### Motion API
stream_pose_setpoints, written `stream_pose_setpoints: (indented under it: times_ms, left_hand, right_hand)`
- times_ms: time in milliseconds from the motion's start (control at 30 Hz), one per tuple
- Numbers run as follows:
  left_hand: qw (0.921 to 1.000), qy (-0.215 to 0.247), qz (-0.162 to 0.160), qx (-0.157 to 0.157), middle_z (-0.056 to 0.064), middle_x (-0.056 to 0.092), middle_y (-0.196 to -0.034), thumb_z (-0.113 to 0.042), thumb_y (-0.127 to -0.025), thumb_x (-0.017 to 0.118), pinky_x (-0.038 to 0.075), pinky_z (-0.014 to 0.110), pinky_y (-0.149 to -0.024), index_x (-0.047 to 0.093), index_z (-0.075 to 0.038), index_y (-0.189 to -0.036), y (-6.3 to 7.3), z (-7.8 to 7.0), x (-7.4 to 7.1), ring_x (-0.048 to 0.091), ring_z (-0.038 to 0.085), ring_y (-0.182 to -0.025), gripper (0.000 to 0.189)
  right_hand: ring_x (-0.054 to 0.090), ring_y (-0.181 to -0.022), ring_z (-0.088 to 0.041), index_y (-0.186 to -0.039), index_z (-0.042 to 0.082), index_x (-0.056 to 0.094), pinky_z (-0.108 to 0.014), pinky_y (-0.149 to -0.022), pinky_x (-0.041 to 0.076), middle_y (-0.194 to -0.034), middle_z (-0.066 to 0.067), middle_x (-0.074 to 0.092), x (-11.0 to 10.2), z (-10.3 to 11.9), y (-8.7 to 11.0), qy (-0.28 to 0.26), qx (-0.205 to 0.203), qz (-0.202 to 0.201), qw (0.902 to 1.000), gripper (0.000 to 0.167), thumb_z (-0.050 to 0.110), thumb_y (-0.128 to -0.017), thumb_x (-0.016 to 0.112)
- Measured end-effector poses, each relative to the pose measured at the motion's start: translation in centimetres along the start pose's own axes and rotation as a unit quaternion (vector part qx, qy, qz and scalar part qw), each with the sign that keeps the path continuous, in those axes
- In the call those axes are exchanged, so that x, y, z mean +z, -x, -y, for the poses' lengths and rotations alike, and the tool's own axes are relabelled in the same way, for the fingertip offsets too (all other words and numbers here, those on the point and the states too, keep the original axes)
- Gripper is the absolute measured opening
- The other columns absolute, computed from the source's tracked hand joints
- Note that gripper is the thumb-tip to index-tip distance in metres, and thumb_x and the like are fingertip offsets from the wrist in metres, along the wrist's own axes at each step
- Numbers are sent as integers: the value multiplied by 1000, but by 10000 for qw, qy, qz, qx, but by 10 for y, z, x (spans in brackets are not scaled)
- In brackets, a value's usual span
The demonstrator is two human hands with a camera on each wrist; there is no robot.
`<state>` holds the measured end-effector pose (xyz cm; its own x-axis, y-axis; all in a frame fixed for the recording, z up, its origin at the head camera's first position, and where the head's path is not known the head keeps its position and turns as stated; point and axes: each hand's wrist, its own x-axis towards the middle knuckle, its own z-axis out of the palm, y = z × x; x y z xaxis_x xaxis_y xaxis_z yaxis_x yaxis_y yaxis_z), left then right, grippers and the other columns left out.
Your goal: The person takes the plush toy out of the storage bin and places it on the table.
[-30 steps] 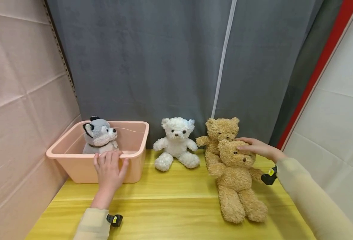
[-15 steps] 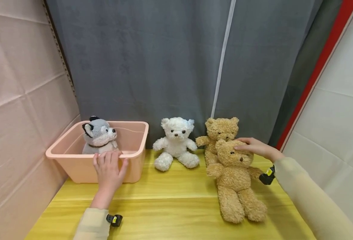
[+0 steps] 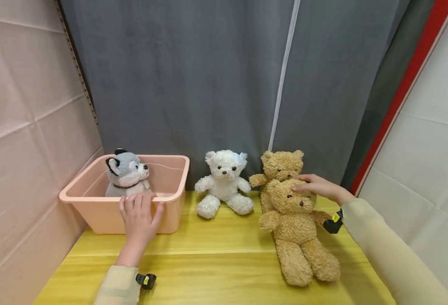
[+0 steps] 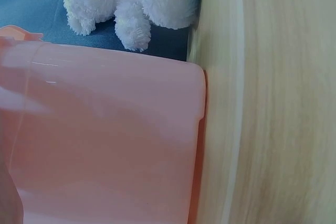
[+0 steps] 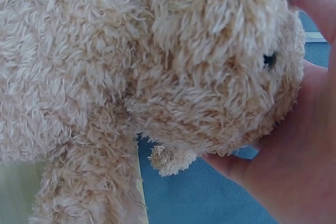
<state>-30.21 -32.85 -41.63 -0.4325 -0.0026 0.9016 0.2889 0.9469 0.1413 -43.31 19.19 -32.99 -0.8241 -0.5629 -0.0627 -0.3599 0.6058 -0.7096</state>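
My left hand (image 3: 139, 218) grips the front rim of a pink plastic tub (image 3: 106, 214), with the fingers over the edge and the thumb outside. A grey-and-white plush husky (image 3: 126, 171) sits in that tub. On the right, my right hand (image 3: 321, 188) holds the head of the front brown teddy bear (image 3: 294, 226), thumb and fingers on either side in the right wrist view. This bear leans back, its legs stretched toward the front. Partly hidden behind it sits a second brown teddy bear (image 3: 282, 164).
A white teddy bear (image 3: 224, 182) sits between the tub and the brown bears. All stand on a yellow wood-grain table (image 3: 208, 271). A grey curtain (image 3: 189, 84) hangs behind, and pale panels flank both sides.
The front brown bear's head and upper body have tilted left, together with my right hand. My left hand, the tub and the other plush toys stay in place.
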Motion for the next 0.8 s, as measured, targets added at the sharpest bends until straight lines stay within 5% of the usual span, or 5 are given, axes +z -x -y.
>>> stream_pose_setpoints:
  times_ms: [367,800]
  left_hand:
    - [10000,-2,0,-31,17,53,-103,-52,-98,35,12,61,-103,56,-4,-105,-1,-1,0,41,42,-102,53]
    - [10000,-15,-82,10,18,54,-103,-51,-97,37,13,62,-102,56,-4,-104,0,0,1,41,41,-101,51]
  right_hand:
    - [34,-132,-48,-146,-5,33,-61,-102,33,-147,-30,34,-3,-5,3,144,-246,-317,9991,63,36,-100,49]
    - [29,-135,-48,-143,-7,38,-64,-103,27,-145,-30,37,-14,-7,0,66,-50,-525,9986,64,43,-104,36]
